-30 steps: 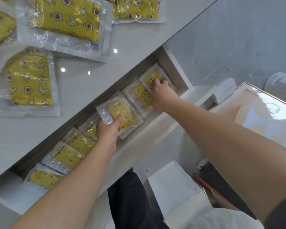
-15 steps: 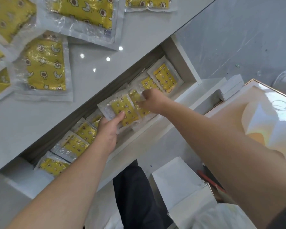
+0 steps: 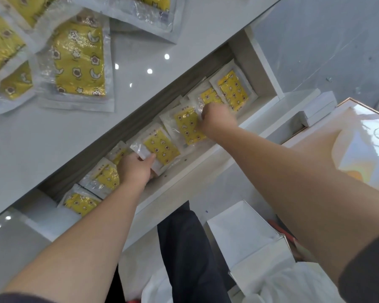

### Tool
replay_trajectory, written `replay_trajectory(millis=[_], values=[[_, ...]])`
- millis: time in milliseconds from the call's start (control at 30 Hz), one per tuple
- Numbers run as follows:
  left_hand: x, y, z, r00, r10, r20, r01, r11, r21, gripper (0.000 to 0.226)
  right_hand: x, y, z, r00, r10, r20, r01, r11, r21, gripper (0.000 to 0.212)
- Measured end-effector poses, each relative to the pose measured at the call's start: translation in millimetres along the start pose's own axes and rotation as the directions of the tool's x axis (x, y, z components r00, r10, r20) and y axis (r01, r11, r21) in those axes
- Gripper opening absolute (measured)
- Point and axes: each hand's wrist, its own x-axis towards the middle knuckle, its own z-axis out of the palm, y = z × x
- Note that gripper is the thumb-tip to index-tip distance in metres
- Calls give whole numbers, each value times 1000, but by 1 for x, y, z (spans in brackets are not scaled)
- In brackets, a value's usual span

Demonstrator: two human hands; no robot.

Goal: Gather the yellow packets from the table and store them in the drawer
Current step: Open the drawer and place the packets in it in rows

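Note:
An open white drawer under the tabletop holds a row of several yellow packets in clear wrap. My left hand pinches the near corner of one packet in the middle of the row. My right hand has its fingers curled over the top edge of the neighbouring packet; its fingertips are hidden. Another packet lies flat at the drawer's far right end. Several more yellow packets lie on the white table, the biggest one at upper left.
A white open box stands on the floor below the drawer. A glossy framed panel leans at right, with a small white box beside it. My dark trouser leg is under the drawer front.
My right hand moved left from the far right packet to the neighbouring one. My left hand keeps hold of the middle packet, which now lies lower in the drawer.

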Motion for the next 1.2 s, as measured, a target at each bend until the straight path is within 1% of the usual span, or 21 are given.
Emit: replay_trajectory(millis=[33, 67, 100, 133, 200, 267, 333, 367, 400, 467, 500, 533, 600, 633, 700, 767, 867, 967, 1067, 1133, 1200], values=[[1, 1, 0, 999, 24, -28, -19, 989, 147, 30, 0, -1, 3, 996, -18, -87, 11, 997, -82, 6], [2, 1, -1, 998, 37, -45, -24, 965, 262, 37, -1, -3, 5, 987, -58, -153, 37, 989, -141, 13], [3, 2, -2, 998, 37, -50, -17, 939, 343, 42, -3, -5, 7, 977, -114, -182, 85, 983, -161, 17], [3, 4, -3, 998, 27, -61, 0, 917, 398, 47, -4, -8, 10, 970, -171, -171, 141, 975, -173, 20], [2, 11, -5, 997, 11, -72, 26, 871, 490, 53, -8, -13, 16, 962, -256, -91, 234, 952, -199, 26], [-1, 18, -9, 997, 26, -74, 19, 837, 547, 51, -10, -15, 22, 957, -289, -33, 272, 928, -255, 31], [-9, 24, -14, 991, 66, -113, 9, 826, 564, 48, -9, -15, 24, 955, -295, -23, 272, 905, -327, 36], [-14, 25, -16, 985, 101, -143, -4, 830, 558, 47, -10, -16, 24, 952, -304, -32, 274, 897, -346, 43], [-18, 26, -18, 972, 153, -178, -31, 835, 549, 49, -10, -16, 25, 944, -327, -51, 289, 888, -357, 51], [-22, 24, -18, 916, 324, -236, -136, 805, 577, 60, -10, -18, 25, 911, -403, -88, 341, 857, -385, 71], [-21, 24, -18, 886, 406, -226, -194, 765, 614, 62, -10, -20, 25, 897, -434, -89, 363, 836, -412, 81], [-19, 24, -16, 867, 463, -183, -248, 721, 647, 63, -10, -21, 24, 890, -449, -74, 375, 815, -442, 91], [-12, 23, -13, 861, 506, -52, -334, 640, 692, 73, -8, -24, 24, 896, -444, -23, 383, 797, -467, 101], [-9, 23, -11, 859, 512, 1, -367, 614, 698, 78, -6, -27, 23, 903, -430, 0, 382, 802, -458, 102], [-4, 21, -6, 836, 548, 43, -421, 588, 691, 77, -2, -33, 19, 918, -395, 31, 368, 824, -431, 102], [-2, 23, -5, 821, 569, 46, -446, 588, 674, 69, 1, -40, 12, 927, -371, 58, 359, 830, -426, 97], [-2, 28, -9, 831, 553, 65, -456, 609, 649, 61, -2, -46, 5, 916, -394, 74, 381, 799, -466, 86], [-11, 32, -17, 847, 524, 88, -457, 633, 624, 62, -10, -47, 4, 915, -400, 56, 377, 795, -476, 87], [-33, 41, -29, 854, 507, 116, -469, 654, 594, 62, -30, -45, -4, 915, -403, 3, 365, 825, -432, 86], [-50, 48, -40, 849, 503, 159, -496, 658, 566, 57, -48, -42, -14, 915, -403, -28, 362, 848, -388, 77], [-68, 54, -55, 829, 520, 205, -542, 659, 522, 48, -68, -40, -24, 916, -397, -47, 362, 874, -324, 66]])
